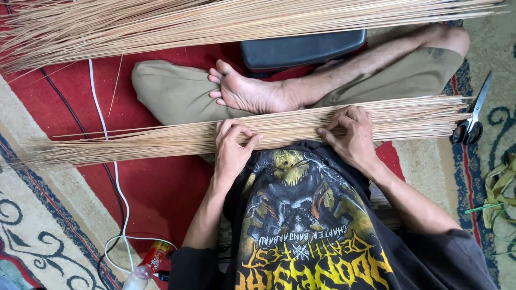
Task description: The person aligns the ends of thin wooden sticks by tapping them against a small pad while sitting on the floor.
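Red carpet under me; my left hand (231, 147) and right hand (352, 137) press curled fingers onto the thin-stick bundle (161, 140) across my lap, steadying it.

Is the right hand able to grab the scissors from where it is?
Probably yes. The scissors lie on the carpet just past the end of the stick bundle, on the same side as the right hand. Nothing sits between them, though the hand now rests on the sticks.

From my feed, the floor was covered by a red carpet (156, 182) with a cream, blue-patterned border (37, 236). A dark cushion (301, 48) lay on it, under even daylight.
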